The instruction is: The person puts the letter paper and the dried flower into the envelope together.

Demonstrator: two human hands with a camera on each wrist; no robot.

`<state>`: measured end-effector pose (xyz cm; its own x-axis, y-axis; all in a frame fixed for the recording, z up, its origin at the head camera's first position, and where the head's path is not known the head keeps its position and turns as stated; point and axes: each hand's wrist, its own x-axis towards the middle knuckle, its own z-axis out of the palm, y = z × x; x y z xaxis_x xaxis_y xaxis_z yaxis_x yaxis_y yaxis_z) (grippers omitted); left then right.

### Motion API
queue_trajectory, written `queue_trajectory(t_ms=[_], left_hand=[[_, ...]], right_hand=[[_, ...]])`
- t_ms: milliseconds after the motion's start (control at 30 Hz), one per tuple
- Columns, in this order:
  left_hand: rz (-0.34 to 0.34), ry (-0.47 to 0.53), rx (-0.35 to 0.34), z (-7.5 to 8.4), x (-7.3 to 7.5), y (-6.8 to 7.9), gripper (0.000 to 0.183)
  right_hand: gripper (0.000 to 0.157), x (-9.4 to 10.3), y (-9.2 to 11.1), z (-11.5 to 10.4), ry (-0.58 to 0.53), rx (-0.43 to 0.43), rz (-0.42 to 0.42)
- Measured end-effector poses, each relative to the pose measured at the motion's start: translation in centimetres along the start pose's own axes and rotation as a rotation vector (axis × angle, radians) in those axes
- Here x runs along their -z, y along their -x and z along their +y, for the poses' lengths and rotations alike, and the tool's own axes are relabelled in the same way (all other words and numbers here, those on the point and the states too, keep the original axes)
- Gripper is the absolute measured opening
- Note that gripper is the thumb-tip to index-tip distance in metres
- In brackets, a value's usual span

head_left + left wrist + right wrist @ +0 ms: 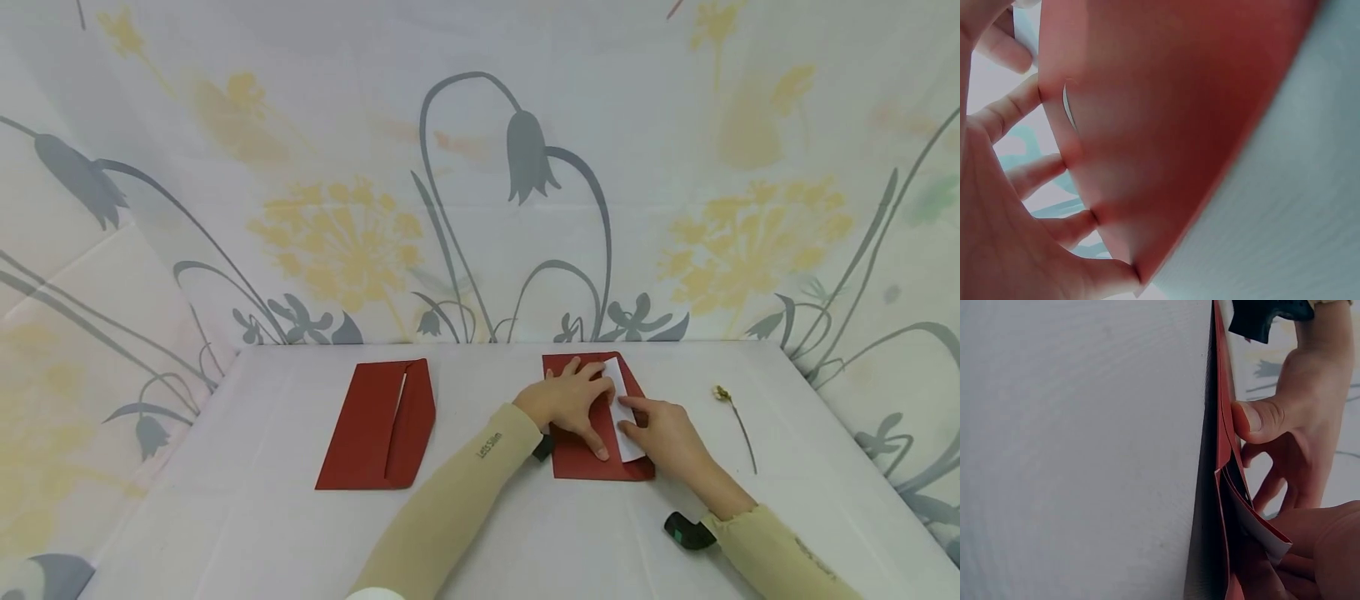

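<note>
A red envelope [576, 463] lies flat on the white table, its pointed flap side to the right. My left hand [573, 402] rests on it with spread fingers, fingertips on the red paper. From the right, my right hand [666, 429] pinches a white paper [618, 387] between thumb and fingers at the envelope's opening. In the right wrist view the white paper [1265, 536] shows a red edge and sticks out past the lifted red layer; part of it is hidden inside. The left wrist view shows a small curved slit in the red envelope [1160, 156].
A second red envelope [367, 425] lies to the left, a thin white strip showing along its flap. To the right is a dried flower [735, 421] on a thin stem. A floral cloth [480, 208] hangs behind the table. Dark wrist cameras [688, 532] sit at both wrists.
</note>
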<state>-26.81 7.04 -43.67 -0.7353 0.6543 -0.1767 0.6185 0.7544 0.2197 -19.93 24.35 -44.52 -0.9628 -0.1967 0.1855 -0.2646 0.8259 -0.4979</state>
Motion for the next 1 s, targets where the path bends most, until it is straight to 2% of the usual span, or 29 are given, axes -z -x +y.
queue_trajectory(t_ms=[233,367,533,767,1000], left_hand=[[-0.012,-0.003,0.007,-0.2,0.2,0.1,0.075],[-0.006,0.003,0.001,-0.1,0.2,0.2,0.074],[0.012,0.008,-0.006,0.0,0.1,0.1,0.074],[0.027,0.035,-0.017,0.0,0.2,0.0,0.073],[0.022,0.043,-0.012,-0.1,0.2,0.1,0.074]], right_hand=[[0.037,0.4,-0.5,0.5,-0.023,0.019,-0.045],[0.034,1.3,-0.5,1.0,-0.08,-0.026,-0.036],[0.039,1.9,-0.7,1.5,-0.114,-0.062,-0.065],[0.037,2.0,-0.7,1.6,-0.135,-0.084,-0.08],[0.037,1.4,-0.8,2.0,-0.22,-0.115,-0.098]])
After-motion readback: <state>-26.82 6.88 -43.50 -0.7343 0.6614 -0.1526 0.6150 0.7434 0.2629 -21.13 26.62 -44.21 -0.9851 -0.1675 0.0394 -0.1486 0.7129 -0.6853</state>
